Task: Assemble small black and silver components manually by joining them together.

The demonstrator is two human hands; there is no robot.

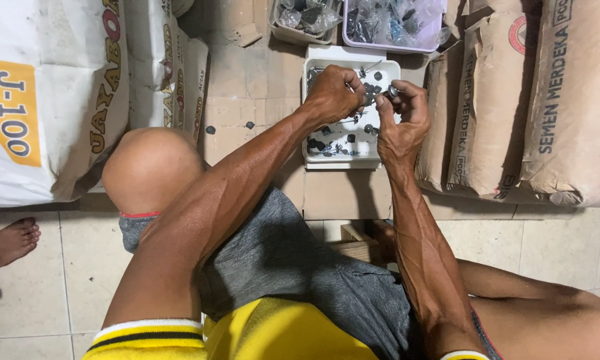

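Head view: hands (pixel 370 100) over white tray (pixel 313 155)

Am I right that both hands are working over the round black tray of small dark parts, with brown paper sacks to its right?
Not quite: the tray is white and rectangular, not round and black. The head view shows the left hand and right hand over it, small dark parts inside, and brown paper sacks to its right.

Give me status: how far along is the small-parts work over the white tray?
Done: hard to tell; no finished pile is clearly separate. In hand: left hand and right hand meet over the white tray, pinching a small metal part. Left: many dark small parts lie loose in the tray, two more on the floor, and two bins of bagged parts sit beyond.
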